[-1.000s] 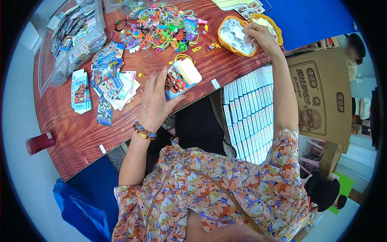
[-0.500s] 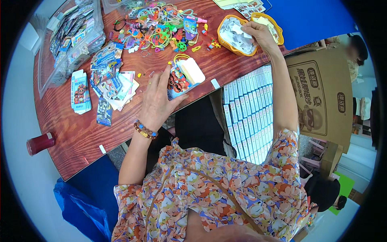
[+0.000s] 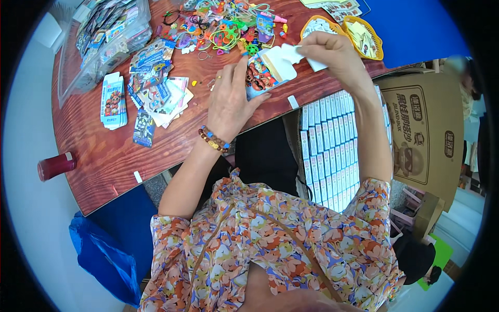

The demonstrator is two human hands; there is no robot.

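I see the left hand (image 3: 230,100) clasping a printed carton (image 3: 261,77), thumb opposite fingers, by the worktop's (image 3: 96,164) near edge; the right hand (image 3: 332,56) pinches white paper (image 3: 316,64).

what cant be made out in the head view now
- Head view: part of the small box, behind the left hand.
- Head view: part of the left yellow basket, behind the right hand.
- Head view: far end of the clear tub, cut by the upper edge.
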